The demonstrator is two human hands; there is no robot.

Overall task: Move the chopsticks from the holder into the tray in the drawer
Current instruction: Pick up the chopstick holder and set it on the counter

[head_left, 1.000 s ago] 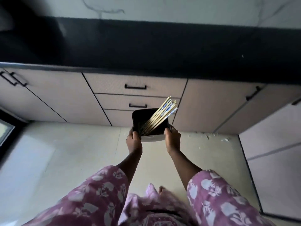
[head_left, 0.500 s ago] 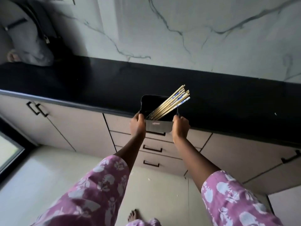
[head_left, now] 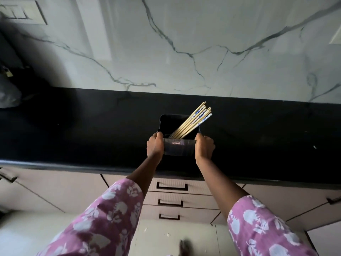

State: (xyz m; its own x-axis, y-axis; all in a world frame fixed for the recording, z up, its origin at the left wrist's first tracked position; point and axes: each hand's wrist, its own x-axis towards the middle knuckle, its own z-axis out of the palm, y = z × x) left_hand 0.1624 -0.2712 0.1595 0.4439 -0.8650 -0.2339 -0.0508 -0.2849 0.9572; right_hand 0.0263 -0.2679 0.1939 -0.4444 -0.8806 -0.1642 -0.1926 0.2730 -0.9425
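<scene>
A black rectangular holder (head_left: 178,147) sits over the black countertop (head_left: 83,130), held from both sides. My left hand (head_left: 155,145) grips its left wall and my right hand (head_left: 203,145) grips its right wall. Several pale wooden chopsticks (head_left: 191,121) with blue-patterned tops lean out of the holder toward the upper right. Below the counter edge are three closed drawers with black handles, the top drawer (head_left: 171,186) partly hidden by my arms. No tray is visible.
A white marble-look wall (head_left: 184,43) rises behind the counter. A dark bag-like object (head_left: 9,93) sits at the counter's far left. Closed cabinet doors (head_left: 46,189) flank the drawers. A wall switch plate (head_left: 20,12) is at the upper left.
Both hands have carried the holder with the chopsticks up from floor level in front of the drawers to the countertop. The view has tilted up toward the wall.
</scene>
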